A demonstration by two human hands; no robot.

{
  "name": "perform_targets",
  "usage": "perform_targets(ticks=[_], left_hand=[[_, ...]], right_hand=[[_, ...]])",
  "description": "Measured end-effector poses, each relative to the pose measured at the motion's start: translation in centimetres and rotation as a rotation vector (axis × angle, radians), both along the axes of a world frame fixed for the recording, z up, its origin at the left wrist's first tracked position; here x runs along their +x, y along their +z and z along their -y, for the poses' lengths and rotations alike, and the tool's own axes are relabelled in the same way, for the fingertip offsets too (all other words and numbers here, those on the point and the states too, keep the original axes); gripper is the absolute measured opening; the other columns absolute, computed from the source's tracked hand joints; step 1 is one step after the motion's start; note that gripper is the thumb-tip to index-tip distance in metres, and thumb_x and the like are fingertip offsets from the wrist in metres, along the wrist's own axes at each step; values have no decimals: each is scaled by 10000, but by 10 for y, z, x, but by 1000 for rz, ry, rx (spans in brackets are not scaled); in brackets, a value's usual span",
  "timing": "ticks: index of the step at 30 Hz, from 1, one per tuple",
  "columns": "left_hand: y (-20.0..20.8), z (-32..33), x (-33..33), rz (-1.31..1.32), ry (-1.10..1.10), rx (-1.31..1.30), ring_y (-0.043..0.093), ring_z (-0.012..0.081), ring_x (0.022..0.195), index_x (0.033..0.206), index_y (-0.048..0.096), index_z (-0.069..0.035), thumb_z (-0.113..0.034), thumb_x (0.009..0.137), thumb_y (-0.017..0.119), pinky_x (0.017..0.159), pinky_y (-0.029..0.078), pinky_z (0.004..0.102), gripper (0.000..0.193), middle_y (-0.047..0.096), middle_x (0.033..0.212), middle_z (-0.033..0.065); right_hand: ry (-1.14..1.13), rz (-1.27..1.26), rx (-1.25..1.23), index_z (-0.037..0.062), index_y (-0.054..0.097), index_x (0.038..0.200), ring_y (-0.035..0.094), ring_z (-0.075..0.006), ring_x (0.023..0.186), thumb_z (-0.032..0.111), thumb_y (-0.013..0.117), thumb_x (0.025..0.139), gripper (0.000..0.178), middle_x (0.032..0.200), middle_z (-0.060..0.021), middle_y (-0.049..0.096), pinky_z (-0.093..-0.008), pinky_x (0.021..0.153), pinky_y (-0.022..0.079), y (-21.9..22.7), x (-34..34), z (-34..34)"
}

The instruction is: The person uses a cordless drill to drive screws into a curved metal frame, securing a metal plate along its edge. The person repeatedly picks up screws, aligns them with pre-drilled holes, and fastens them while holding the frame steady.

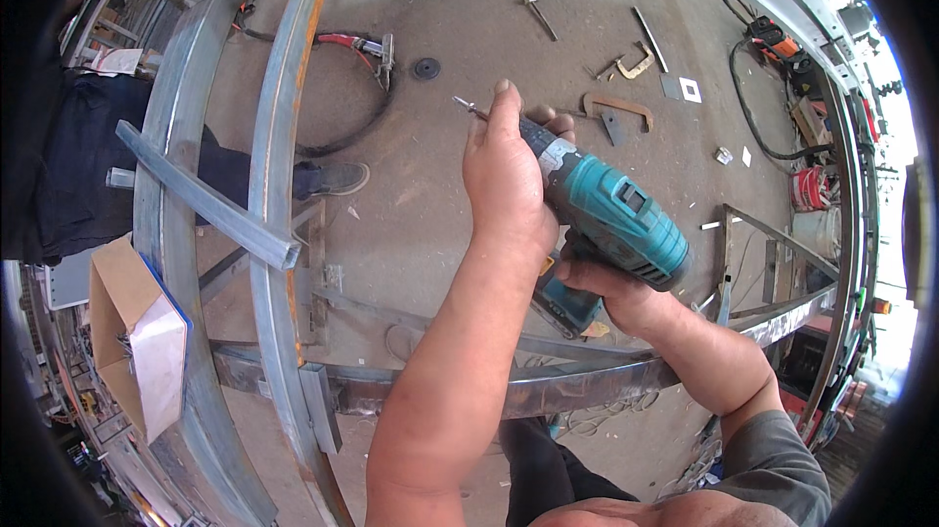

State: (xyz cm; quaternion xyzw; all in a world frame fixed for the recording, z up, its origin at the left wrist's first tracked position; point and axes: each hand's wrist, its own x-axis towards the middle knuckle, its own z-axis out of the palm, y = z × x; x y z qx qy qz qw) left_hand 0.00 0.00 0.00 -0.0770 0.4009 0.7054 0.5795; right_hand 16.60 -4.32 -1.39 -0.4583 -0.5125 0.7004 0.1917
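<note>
A teal and black cordless drill (621,209) is held in front of me, its nose pointing up and to the left. My right hand (611,287) is closed round its handle, with the battery base showing below. My left hand (507,170) wraps the front end near the chuck, thumb stretched upward; its fingers are partly hidden behind the drill. A slim metal bit (468,105) sticks out past the left thumb. Below the drill runs a dark steel bar (577,382) of a frame.
Long steel tubes (279,136) stand at left, with a short square tube (210,196) across them and an open cardboard box (122,331) alongside. Clamps (618,108), a hammer (540,18) and a cable (377,116) lie on the floor. Another person's shoe (337,178) is beyond the tubes.
</note>
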Motion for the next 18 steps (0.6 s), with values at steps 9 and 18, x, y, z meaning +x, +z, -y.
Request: perform_targets(ticks=[9, 18], left_hand=[[-2, -3, 1, 1, 1, 15, 683, 248, 879, 1039, 550, -57, -323, 1046, 608, 812, 573, 390, 273, 634, 933, 108], [-1, -2, -1, -9, -7, 12, 683, 246, 882, 1037, 549, -54, -326, 1049, 598, 804, 571, 388, 276, 630, 931, 107]], right_hand=[[-28, -32, -14, 40, 615, 1183, 649, -152, 956, 82, 755, 915, 305, 1028, -50, 686, -337, 898, 524, -2, 1, 0], [-24, -36, -31, 36, 605, 1191, 661, -150, 974, 81, 744, 925, 303, 1028, -51, 691, -339, 920, 529, 0, -1, 1]])
